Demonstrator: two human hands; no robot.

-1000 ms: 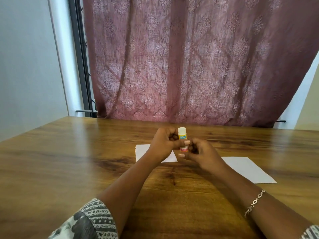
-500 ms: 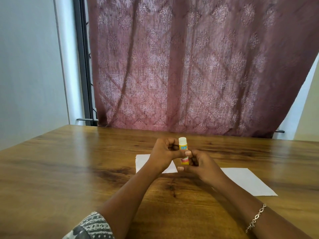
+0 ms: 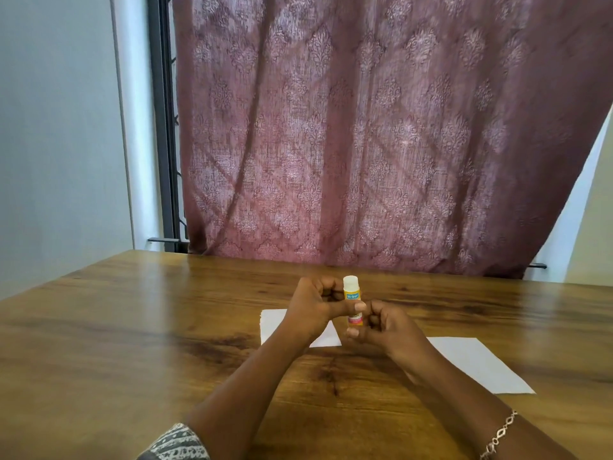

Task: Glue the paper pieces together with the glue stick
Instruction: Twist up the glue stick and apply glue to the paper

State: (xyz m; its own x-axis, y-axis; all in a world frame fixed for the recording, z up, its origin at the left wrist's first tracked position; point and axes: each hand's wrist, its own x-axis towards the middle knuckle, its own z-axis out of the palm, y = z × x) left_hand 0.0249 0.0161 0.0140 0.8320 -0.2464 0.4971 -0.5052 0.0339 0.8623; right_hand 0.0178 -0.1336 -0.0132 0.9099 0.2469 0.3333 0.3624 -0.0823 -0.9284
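Both hands raised mid-counter (image 3: 132, 327): left hand (image 3: 310, 305) and right hand (image 3: 384, 330) fingers grasping upright glue stick (image 3: 352, 298) above paper pieces (image 3: 477, 363)

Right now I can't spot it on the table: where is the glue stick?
In the head view, the glue stick is upright above mid-table, held between the left hand and right hand, over the near papers.

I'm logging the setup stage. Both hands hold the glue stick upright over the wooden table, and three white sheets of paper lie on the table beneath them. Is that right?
Not quite: the head view shows two white sheets, not three, one partly under the left hand and one beside the right hand. The rest holds: both hands hold the glue stick upright over the wooden table.
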